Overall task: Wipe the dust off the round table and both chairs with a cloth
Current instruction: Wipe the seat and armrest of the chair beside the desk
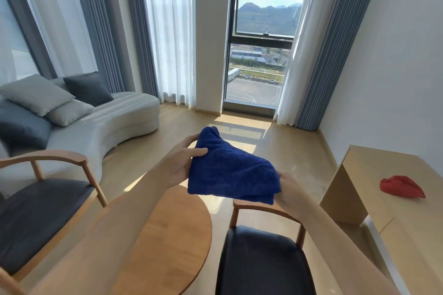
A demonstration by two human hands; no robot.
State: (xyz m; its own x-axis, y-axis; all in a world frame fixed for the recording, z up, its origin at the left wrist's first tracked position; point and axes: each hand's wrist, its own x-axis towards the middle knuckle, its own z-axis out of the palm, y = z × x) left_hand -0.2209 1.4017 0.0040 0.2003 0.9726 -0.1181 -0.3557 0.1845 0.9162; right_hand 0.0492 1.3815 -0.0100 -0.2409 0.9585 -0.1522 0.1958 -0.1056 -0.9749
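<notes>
Two chairs flank you: the right chair (261,263) sits directly below your arms with its dark seat toward you, and the left chair (45,213) stands at the lower left, its wooden armrest curving round. Between them lies the round bench (177,242), bare wood, partly hidden by your left forearm. Above it you hold the blue cloth (230,170) in the air with both hands. Your left hand (182,163) grips the cloth's upper left part, thumb on top and fingers (191,139) curled round its edge. Your right hand (292,189) holds the lower right corner; its fingers are tucked under the fabric, clamped on it. To your right a wooden desk (374,175) carries a red cloth (401,187). Farther off on the left a pale sofa (115,124) holds grey cushions (38,93), and beyond it a tall window (261,38) stands between curtains.
</notes>
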